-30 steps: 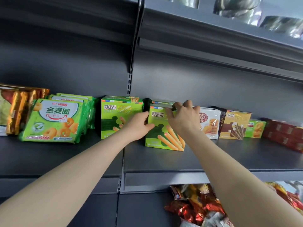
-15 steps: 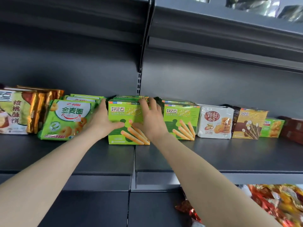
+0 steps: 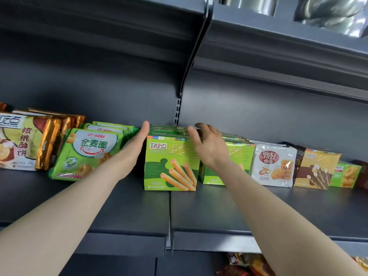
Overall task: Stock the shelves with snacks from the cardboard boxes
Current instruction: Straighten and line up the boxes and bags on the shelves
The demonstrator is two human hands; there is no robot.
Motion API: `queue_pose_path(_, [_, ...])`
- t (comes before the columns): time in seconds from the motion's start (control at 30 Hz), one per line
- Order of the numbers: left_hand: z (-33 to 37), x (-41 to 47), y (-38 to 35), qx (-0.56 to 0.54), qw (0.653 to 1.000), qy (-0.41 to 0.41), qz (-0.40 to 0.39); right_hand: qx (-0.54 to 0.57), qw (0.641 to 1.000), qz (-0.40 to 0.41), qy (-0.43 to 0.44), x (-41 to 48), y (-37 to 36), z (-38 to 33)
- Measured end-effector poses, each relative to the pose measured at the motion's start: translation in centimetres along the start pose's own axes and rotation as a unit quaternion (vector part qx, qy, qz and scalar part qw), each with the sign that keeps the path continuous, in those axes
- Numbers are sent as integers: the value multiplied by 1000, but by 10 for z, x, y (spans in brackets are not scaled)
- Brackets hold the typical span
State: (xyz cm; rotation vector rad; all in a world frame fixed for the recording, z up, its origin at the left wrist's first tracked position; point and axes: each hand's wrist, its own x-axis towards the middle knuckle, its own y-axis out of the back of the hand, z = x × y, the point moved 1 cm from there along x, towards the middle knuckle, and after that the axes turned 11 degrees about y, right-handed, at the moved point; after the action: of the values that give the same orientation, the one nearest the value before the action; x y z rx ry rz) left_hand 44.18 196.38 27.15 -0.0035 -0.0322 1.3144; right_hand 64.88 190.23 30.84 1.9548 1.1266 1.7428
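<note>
- So, where are we w/ this shelf (image 3: 199, 212)?
- Pretty far on, we reckon. The front green egg-roll box (image 3: 171, 162) stands upright right at the seam betw. the two shelf boards. At least one more sits behind it, and a second green egg-roll box (image 3: 237, 164) is just beside it on the right.
- Hands?
- Our left hand (image 3: 131, 154) lies flat vs. the box's left side, fingers straight & together. Our right hand (image 3: 211, 148) is at the top right corner, fingers loosely apart, thumb toward the front face. It isn't clamped on anything, as far as we can tell. Looks like squaring up, not carrying.
- What's done?
- The row runs L to R: walnut cookie packs (image 3: 25, 142), ring biscuit packs (image 3: 89, 154), our boxes, a white cookie bag (image 3: 272, 166), a choc roll box (image 3: 316, 168) and a small green box (image 3: 346, 174). There are snack bags (image 3: 249, 263) on the shelf below, too.
- And left?
- Hard to say. The cardboard boxes aren't in view, so we've no idea how much stock remains. The front half of this shelf is bare, so there's room for more. Next we'd prob. nudge the box in line w/ its neighbour.
</note>
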Motion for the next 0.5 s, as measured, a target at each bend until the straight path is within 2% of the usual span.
queue_pose_path(0.07, [14, 15, 0, -48, 998, 44, 4, -23, 999, -32, -13, 10, 2, 6])
queue_pose_path(0.23, [26, 34, -7, -42, 995, 83, -29, -63, 990, -123, 40, 22, -3, -7])
queue_pose_path(0.5, [28, 38, -16, -52, 993, 84, -60, -74, 991, -98, 58, 17, -7, -13])
